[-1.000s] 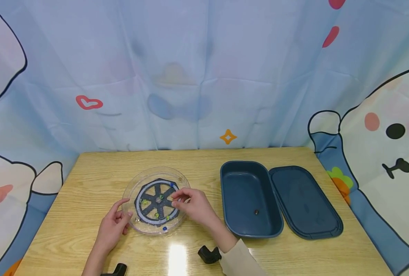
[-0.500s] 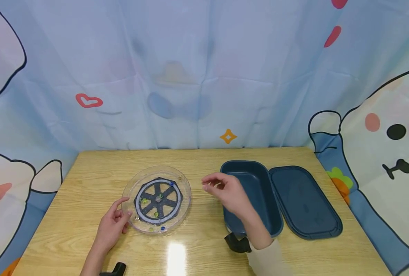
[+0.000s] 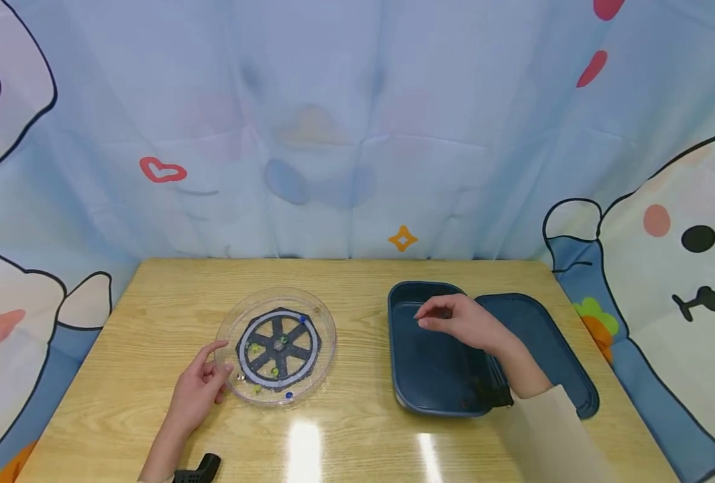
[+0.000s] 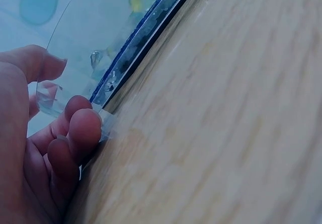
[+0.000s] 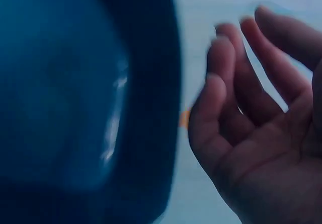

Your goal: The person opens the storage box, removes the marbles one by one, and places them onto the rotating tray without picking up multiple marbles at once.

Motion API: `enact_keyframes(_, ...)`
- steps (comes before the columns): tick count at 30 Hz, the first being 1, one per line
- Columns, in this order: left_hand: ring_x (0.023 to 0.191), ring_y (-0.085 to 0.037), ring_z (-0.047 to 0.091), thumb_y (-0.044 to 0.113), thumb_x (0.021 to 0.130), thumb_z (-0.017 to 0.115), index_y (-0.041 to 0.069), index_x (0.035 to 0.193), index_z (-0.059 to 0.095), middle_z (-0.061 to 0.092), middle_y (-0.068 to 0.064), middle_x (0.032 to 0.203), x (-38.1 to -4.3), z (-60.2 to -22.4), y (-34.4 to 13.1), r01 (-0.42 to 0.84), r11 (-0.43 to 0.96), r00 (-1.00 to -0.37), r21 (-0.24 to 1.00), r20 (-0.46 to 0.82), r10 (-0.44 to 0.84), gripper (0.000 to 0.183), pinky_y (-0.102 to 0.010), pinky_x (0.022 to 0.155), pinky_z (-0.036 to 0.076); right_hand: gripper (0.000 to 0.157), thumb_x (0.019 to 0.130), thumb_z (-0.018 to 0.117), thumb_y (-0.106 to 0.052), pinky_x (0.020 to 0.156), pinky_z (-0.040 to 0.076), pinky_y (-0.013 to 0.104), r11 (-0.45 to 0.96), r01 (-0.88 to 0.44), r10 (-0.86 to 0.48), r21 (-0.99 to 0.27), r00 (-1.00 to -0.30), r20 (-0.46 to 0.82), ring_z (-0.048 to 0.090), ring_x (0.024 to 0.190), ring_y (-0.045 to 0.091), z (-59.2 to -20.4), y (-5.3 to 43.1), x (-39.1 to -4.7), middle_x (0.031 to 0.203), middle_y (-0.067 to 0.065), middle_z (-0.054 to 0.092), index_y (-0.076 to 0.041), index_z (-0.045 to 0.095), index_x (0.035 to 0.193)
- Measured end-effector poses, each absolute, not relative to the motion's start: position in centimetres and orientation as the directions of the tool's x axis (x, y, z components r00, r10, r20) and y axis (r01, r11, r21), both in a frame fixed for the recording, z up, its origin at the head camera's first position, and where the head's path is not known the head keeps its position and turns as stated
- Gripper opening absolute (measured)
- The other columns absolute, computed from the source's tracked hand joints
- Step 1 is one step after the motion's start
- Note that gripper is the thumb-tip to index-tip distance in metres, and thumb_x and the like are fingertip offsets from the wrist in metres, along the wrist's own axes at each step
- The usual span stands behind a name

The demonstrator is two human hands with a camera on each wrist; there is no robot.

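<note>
In the head view a clear round tray (image 3: 327, 362) with a dark six-spoked wheel pattern (image 3: 278, 349) sits on the table's left half. Several glass marbles lie in it, among them a blue marble (image 3: 289, 395) near the front rim and a yellow-green marble (image 3: 254, 348). My left hand (image 3: 197, 386) holds the tray's left rim; the left wrist view shows curled fingers (image 4: 83, 133) at its edge. Over the dark blue box (image 3: 406, 376) hovers my right hand (image 3: 469, 323), thumb and index fingertips together on a small marble, mostly hidden, showing as a dark speck.
The box's matching lid (image 3: 551, 349) lies flat against its right side. A patterned curtain (image 3: 333, 134) hangs behind the wooden table (image 3: 357, 282). Wrist cameras, one at the left wrist (image 3: 199, 469), are strapped on.
My right hand has moved right from the tray to over the box. One yellow-green marble has rolled left along the tray's front. The left hand stays at the rim.
</note>
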State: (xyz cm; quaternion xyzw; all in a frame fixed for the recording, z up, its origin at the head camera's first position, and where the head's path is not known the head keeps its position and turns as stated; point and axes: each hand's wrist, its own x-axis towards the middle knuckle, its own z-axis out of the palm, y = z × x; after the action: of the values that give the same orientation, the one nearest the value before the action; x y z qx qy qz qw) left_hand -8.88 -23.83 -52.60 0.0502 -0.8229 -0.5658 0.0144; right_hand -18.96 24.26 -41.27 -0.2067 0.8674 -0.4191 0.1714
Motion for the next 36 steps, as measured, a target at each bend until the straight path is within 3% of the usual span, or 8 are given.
enact_keyframes(3,0.048,-0.016,0.051,0.016,0.098,0.065,0.016,0.139,0.052,0.053,-0.006,0.068,-9.0,-52.7,-23.9,-0.070,0.346,-0.994,0.936,-0.037,-0.102,0.043,-0.028,0.048,0.045,0.026,0.099,0.064,-0.024,0.084,0.052,0.040,0.581,-0.220,-0.596,-0.784,-0.771,-0.225,0.064,0.099,0.026,-42.1,25.5,-19.6,0.111,0.011,0.068,-0.004,0.070,0.115)
enact_keyframes(7,0.048,-0.016,0.051,0.016,0.098,0.065,0.015,0.139,0.051,0.052,-0.006,0.068,-9.0,-52.8,-23.9,-0.068,0.348,-0.994,0.935,-0.034,-0.102,0.043,-0.027,0.048,0.045,0.019,0.100,0.056,-0.005,0.080,0.053,0.042,0.574,-0.180,-0.678,-0.799,-0.651,-0.341,0.063,0.099,0.034,-42.7,26.4,-19.9,0.111,0.016,0.067,0.001,0.067,0.114)
enact_keyframes(10,0.048,-0.016,0.051,0.015,0.098,0.065,0.015,0.140,0.051,0.052,-0.006,0.067,-9.1,-52.7,-24.0,-0.064,0.354,-0.994,0.933,-0.029,-0.103,0.044,-0.028,0.048,0.045,0.027,0.095,0.048,0.006,0.080,0.053,0.046,0.581,-0.131,-0.707,-0.803,-0.569,-0.419,0.062,0.099,0.037,-42.7,26.5,-19.7,0.110,0.016,0.066,0.002,0.067,0.114)
enact_keyframes(14,0.048,-0.016,0.051,0.015,0.098,0.065,0.015,0.139,0.051,0.052,-0.006,0.067,-9.1,-52.8,-24.0,-0.071,0.358,-0.993,0.931,-0.032,-0.112,0.044,-0.027,0.047,0.045,0.034,0.093,0.042,0.008,0.080,0.052,0.044,0.638,-0.091,-0.694,-0.764,-0.497,-0.521,0.062,0.098,0.032,-42.6,26.0,-19.5,0.106,0.012,0.066,-0.003,0.068,0.112)
enact_keyframes(20,0.048,-0.016,0.052,0.013,0.098,0.065,0.015,0.140,0.051,0.053,-0.006,0.068,-9.1,-53.0,-23.9,-0.072,0.351,-0.993,0.934,-0.034,-0.112,0.045,-0.027,0.047,0.045,0.033,0.091,0.042,0.010,0.076,0.050,0.040,0.693,-0.044,-0.652,-0.719,-0.462,-0.600,0.061,0.094,0.029,-43.0,25.7,-19.1,0.101,0.012,0.066,-0.002,0.068,0.108)
enact_keyframes(28,0.048,-0.016,0.051,0.013,0.098,0.065,0.016,0.139,0.052,0.052,-0.006,0.067,-9.1,-53.0,-23.8,-0.075,0.349,-0.993,0.934,-0.037,-0.114,0.044,-0.027,0.047,0.045,0.037,0.081,0.043,0.014,0.075,0.054,0.038,0.708,0.020,-0.634,-0.706,-0.422,-0.648,0.060,0.089,0.026,-44.1,25.4,-18.8,0.096,0.012,0.064,-0.002,0.067,0.104)
enact_keyframes(33,0.047,-0.016,0.051,0.014,0.097,0.066,0.017,0.138,0.053,0.052,-0.006,0.066,-9.1,-53.0,-23.9,-0.080,0.340,-0.992,0.937,-0.042,-0.115,0.044,-0.027,0.048,0.045,0.042,0.074,0.050,0.018,0.077,0.054,0.032,0.648,0.002,-0.704,-0.761,-0.379,-0.601,0.061,0.095,0.028,-44.4,25.5,-18.7,0.102,0.013,0.065,-0.001,0.066,0.108)
enact_keyframes(36,0.047,-0.016,0.051,0.014,0.097,0.066,0.016,0.139,0.052,0.052,-0.006,0.066,-9.1,-52.9,-23.9,-0.078,0.340,-0.992,0.937,-0.040,-0.116,0.044,-0.027,0.048,0.045,0.040,0.076,0.058,0.019,0.079,0.053,0.030,0.593,-0.011,-0.745,-0.805,-0.388,-0.543,0.060,0.098,0.031,-44.1,25.5,-18.8,0.106,0.015,0.064,0.002,0.064,0.112)
